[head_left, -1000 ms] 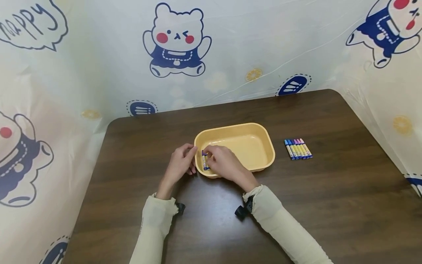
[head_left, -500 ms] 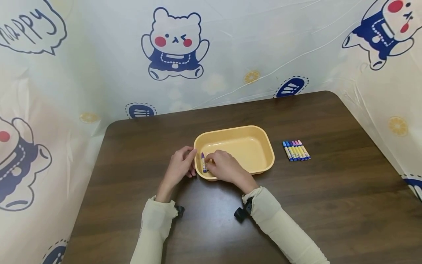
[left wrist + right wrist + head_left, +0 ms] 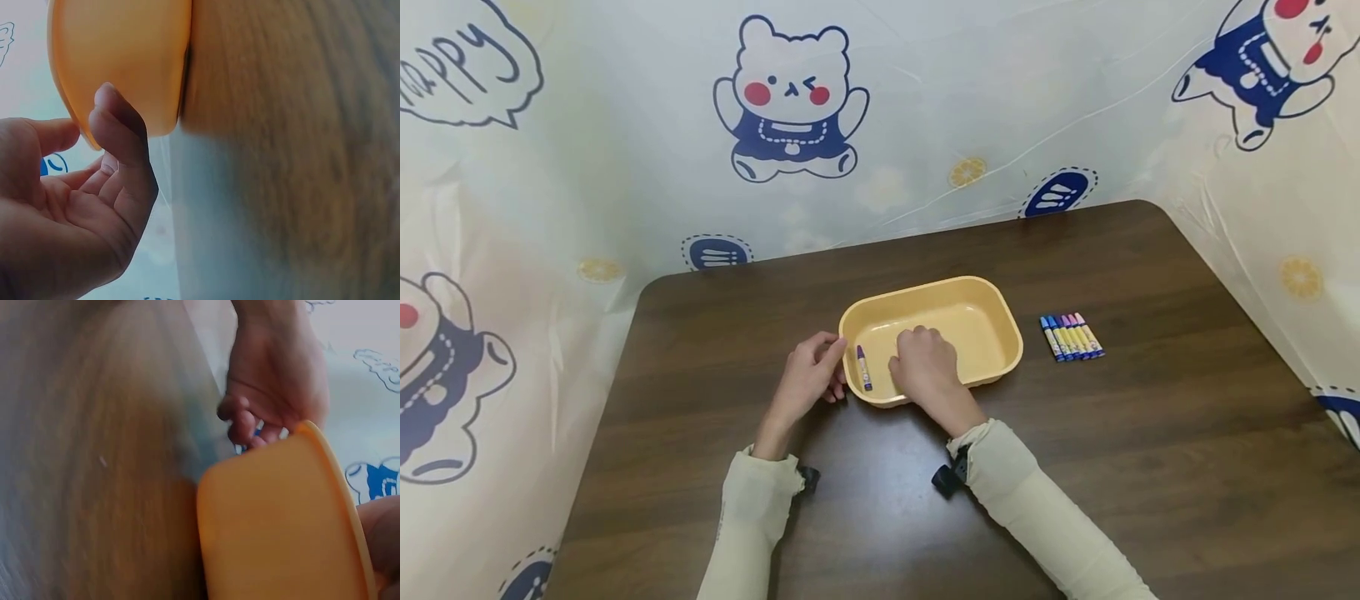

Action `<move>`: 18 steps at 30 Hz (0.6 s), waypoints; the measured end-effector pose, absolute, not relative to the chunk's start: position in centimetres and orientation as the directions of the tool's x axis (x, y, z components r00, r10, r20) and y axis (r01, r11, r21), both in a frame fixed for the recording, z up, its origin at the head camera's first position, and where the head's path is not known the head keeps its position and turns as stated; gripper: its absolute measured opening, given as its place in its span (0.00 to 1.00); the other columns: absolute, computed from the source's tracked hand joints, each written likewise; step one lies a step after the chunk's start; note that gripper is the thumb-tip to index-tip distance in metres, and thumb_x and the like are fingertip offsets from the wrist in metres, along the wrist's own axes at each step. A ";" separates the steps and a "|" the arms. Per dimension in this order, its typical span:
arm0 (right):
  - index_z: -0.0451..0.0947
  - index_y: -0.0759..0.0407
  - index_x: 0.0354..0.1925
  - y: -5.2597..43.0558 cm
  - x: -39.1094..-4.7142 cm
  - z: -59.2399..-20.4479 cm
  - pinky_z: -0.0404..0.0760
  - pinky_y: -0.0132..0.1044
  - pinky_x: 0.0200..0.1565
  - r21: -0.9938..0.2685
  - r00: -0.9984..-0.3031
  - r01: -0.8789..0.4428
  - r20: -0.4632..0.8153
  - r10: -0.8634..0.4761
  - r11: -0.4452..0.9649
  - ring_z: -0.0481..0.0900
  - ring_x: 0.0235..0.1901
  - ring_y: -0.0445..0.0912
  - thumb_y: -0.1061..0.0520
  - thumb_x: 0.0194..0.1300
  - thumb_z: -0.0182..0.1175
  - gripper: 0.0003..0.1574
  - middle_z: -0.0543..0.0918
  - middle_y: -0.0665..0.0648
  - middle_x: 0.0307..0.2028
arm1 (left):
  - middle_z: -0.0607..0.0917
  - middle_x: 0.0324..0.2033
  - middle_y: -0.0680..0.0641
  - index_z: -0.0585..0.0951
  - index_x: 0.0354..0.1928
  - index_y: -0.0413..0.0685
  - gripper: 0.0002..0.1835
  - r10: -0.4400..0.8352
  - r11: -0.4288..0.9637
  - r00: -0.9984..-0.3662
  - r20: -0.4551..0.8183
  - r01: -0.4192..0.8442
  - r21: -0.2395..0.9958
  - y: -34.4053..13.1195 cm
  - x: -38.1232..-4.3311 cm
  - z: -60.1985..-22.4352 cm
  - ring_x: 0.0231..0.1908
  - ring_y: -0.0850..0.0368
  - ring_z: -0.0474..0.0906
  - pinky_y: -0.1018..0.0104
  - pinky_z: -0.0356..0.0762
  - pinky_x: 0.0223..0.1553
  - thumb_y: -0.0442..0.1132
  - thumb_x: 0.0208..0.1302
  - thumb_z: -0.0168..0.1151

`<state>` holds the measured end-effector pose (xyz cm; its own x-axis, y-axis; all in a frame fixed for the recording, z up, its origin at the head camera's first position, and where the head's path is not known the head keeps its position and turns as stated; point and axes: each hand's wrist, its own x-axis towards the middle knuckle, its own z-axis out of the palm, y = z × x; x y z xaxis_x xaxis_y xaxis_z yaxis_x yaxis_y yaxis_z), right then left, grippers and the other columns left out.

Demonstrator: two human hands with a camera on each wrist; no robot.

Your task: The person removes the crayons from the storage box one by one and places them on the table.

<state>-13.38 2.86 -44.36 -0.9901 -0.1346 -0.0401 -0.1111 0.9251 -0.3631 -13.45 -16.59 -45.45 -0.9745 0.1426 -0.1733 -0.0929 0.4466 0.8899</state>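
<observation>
A yellow plastic tray (image 3: 947, 293) sits on the table. My left hand (image 3: 811, 365) holds its left end, thumb at the rim and curled fingers against the outer wall in the left wrist view. One purple-tipped crayon (image 3: 863, 368) lies inside, along the left end. My right hand (image 3: 925, 367) is curled over the middle of the tray floor, knuckles up. A second crayon that lay beside the first is out of sight in its fingers. The tray wall (image 3: 281, 525) hides most of this hand in the right wrist view.
A row of several crayons (image 3: 1072, 337), blue to pink, lies side by side on the dark wooden table (image 3: 1150, 467), to the right of the tray. A patterned sheet (image 3: 910, 117) hangs along the table's back and sides.
My right hand has moved rightward from the tray's left end to its middle. Two crayons showed at that end; one shows there now. The left hand has stayed at the rim.
</observation>
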 end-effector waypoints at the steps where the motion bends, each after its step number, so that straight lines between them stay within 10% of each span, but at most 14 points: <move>1: 0.77 0.57 0.24 3.1 -13.5 -44.3 0.79 0.48 0.27 -0.347 -0.991 -0.097 -0.049 -0.121 0.933 0.78 0.31 0.54 0.57 0.62 0.63 0.10 0.77 0.57 0.28 | 0.81 0.24 0.40 0.75 0.56 0.40 0.20 0.146 0.445 -0.974 -0.174 -0.092 0.891 -16.6 -13.4 -45.4 0.17 0.49 0.79 0.58 0.82 0.19 0.50 0.76 0.52; 8: 0.76 0.61 0.42 4.4 -14.1 -44.2 0.80 0.48 0.28 -0.328 -0.987 -0.090 -0.097 -0.128 0.940 0.81 0.35 0.55 0.63 0.57 0.64 0.13 0.80 0.59 0.32 | 0.81 0.23 0.40 0.76 0.53 0.40 0.18 0.152 0.448 -0.973 -0.172 -0.087 0.890 -16.3 -13.4 -45.5 0.16 0.49 0.79 0.58 0.82 0.19 0.49 0.76 0.53; 18: 0.77 0.62 0.37 4.6 -14.1 -44.3 0.78 0.48 0.29 -0.409 -0.984 -0.085 -0.108 -0.141 0.909 0.77 0.30 0.54 0.65 0.56 0.64 0.08 0.77 0.59 0.31 | 0.81 0.23 0.41 0.75 0.55 0.40 0.19 0.161 0.437 -0.971 -0.175 -0.089 0.895 -16.4 -13.4 -45.5 0.17 0.50 0.79 0.58 0.83 0.19 0.49 0.76 0.53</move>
<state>-14.12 4.64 -44.29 -0.9840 -0.1413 -0.1085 -0.0855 0.9087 -0.4087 -13.36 -16.38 -45.46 -0.9712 0.1613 -0.1752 -0.0889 0.4368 0.8951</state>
